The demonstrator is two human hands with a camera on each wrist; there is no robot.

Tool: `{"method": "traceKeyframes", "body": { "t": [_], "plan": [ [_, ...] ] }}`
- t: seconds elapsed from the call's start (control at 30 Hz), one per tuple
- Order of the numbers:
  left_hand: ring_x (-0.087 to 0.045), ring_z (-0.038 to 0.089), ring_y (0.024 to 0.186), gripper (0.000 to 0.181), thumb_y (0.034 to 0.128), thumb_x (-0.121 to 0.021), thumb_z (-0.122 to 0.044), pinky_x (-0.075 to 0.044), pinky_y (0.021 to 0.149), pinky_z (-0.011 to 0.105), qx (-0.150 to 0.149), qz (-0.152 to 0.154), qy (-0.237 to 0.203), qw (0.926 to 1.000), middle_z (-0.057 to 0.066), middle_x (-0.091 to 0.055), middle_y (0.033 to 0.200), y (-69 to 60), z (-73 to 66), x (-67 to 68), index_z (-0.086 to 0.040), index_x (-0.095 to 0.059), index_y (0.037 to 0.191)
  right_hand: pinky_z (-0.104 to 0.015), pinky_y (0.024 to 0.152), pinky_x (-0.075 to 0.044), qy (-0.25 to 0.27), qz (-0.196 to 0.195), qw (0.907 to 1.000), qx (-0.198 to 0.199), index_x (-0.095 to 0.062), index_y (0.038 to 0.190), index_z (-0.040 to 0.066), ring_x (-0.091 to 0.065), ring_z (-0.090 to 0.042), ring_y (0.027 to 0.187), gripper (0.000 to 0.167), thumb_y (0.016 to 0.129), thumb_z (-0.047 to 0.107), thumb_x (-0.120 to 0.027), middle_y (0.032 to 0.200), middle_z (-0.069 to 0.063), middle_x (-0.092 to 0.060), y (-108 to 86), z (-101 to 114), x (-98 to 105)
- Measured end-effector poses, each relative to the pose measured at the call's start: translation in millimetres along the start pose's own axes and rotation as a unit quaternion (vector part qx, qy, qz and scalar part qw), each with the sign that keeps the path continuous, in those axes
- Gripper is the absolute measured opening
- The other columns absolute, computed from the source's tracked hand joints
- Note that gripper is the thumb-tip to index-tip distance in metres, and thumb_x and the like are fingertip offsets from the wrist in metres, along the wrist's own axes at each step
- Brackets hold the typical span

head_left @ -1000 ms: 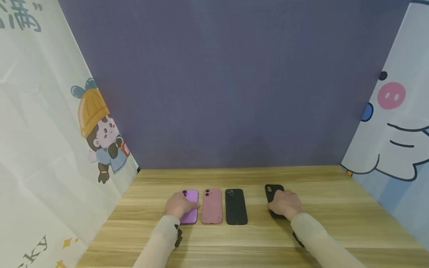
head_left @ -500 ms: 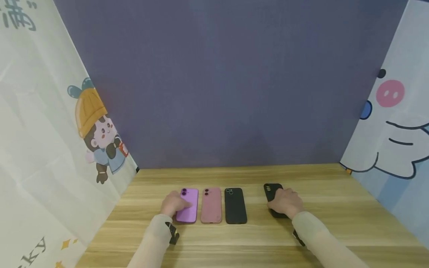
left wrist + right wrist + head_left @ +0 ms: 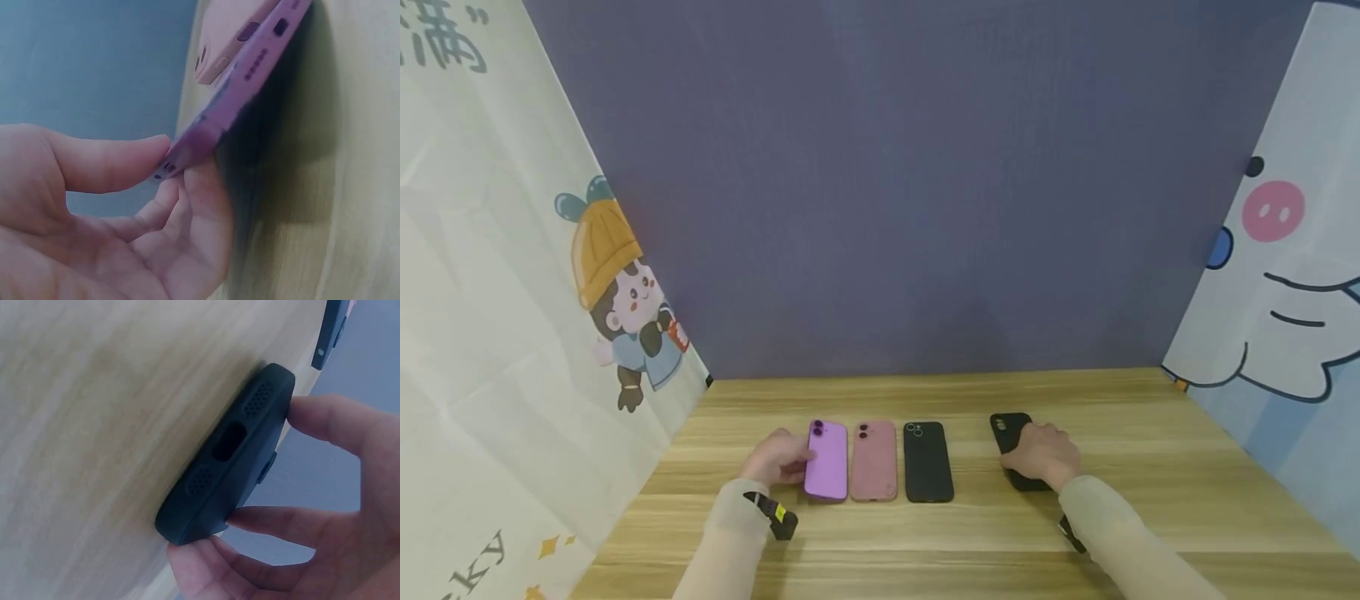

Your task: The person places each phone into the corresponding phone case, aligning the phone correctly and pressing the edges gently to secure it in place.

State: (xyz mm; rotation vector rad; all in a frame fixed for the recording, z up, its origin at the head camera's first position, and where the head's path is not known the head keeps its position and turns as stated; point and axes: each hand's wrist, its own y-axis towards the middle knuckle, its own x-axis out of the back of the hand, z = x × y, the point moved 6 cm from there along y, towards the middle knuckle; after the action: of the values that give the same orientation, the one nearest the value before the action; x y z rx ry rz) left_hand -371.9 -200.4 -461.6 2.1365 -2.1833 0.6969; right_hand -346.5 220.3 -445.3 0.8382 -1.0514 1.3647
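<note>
Here we see the left grip pinching the purple phone's left edge, the right grip clasping a black phone's sides.

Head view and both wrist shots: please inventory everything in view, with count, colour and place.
Table: 1, wood-coloured, foreground
Panel: 1, grey-purple, behind table
Left sheet: 1, white, left side, printed with a cartoon figure and writing
Right sheet: 1, white and pale blue, right side, printed with a pink-snouted cartoon
Purple phone: 1, purple, leftmost
Pink phone: 1, pink, second
Black phone: 1, black, third
Phone or case: 1, black, rightmost, set apart
Wrist devices: 2, black, one per wrist
Sleeves: 2, cream, forearms
Left hand: 1, bare, pinching purple phone's edge
Right hand: 1, bare, gripping phone or case
</note>
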Motion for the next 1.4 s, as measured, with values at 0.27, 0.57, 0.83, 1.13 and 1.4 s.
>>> {"method": "traceKeyframes", "body": {
  "t": [0.27,0.57,0.83,1.13,1.4],
  "plan": [
    [-0.060,0.025,0.080,0.030,0.0887,-0.062,0.009,-0.059,0.076,0.037,-0.001,0.007,-0.009,0.9999,0.017,-0.057,0.091,-1.8,-3.8,1.3,0.009,-0.042,0.111,-0.062,0.077,-0.050,0.028,0.002,0.9996,0.003,-0.062,0.123,-0.011,-0.054,-0.052,0.104,0.066,0.085,0.042,-0.074,0.120,-0.036,-0.056,-1.0,-5.4,0.6],
    [-0.057,0.020,0.071,0.018,0.0875,-0.062,0.006,-0.059,0.071,0.034,-0.019,-0.005,-0.022,0.9996,0.010,-0.055,0.081,-1.1,-5.9,4.4,0.007,-0.052,0.102,-0.069,0.088,-0.046,0.052,-0.009,0.9985,0.016,-0.058,0.127,-0.015,-0.050,-0.058,0.113,0.073,0.085,0.042,-0.074,0.125,-0.038,-0.053,0.3,-7.6,-2.2],
    [-0.059,0.018,0.070,0.012,0.0874,-0.063,0.005,-0.061,0.072,0.035,-0.049,0.011,-0.050,0.9975,0.010,-0.062,0.079,-2.4,-13.4,-10.6,0.011,-0.062,0.098,-0.066,0.088,-0.048,0.071,-0.023,0.9970,0.017,-0.060,0.122,-0.015,-0.052,-0.056,0.112,0.069,0.086,0.042,-0.072,0.124,-0.038,-0.055,1.2,-5.8,-0.9],
    [-0.062,0.017,0.067,0.012,0.0847,-0.061,0.005,-0.061,0.071,0.036,-0.079,0.050,-0.066,0.9934,0.009,-0.066,0.075,-5.5,-19.3,-42.5,0.012,-0.066,0.093,-0.056,0.082,-0.054,0.131,-0.037,0.9906,0.019,-0.061,0.125,-0.013,-0.062,-0.045,0.104,0.072,0.086,0.046,-0.074,0.120,-0.032,-0.063,-2.7,-1.0,2.4],
    [-0.066,0.021,0.075,0.018,0.0863,-0.062,0.003,-0.061,0.077,0.040,-0.093,0.068,-0.070,0.9909,0.015,-0.068,0.086,-11.8,-27.2,-59.8,0.014,-0.062,0.101,-0.055,0.087,-0.054,0.179,-0.042,0.9824,0.033,-0.054,0.134,-0.015,-0.061,-0.048,0.111,0.079,0.086,0.045,-0.075,0.129,-0.034,-0.059,-7.3,8.9,3.7]
  ]
}}
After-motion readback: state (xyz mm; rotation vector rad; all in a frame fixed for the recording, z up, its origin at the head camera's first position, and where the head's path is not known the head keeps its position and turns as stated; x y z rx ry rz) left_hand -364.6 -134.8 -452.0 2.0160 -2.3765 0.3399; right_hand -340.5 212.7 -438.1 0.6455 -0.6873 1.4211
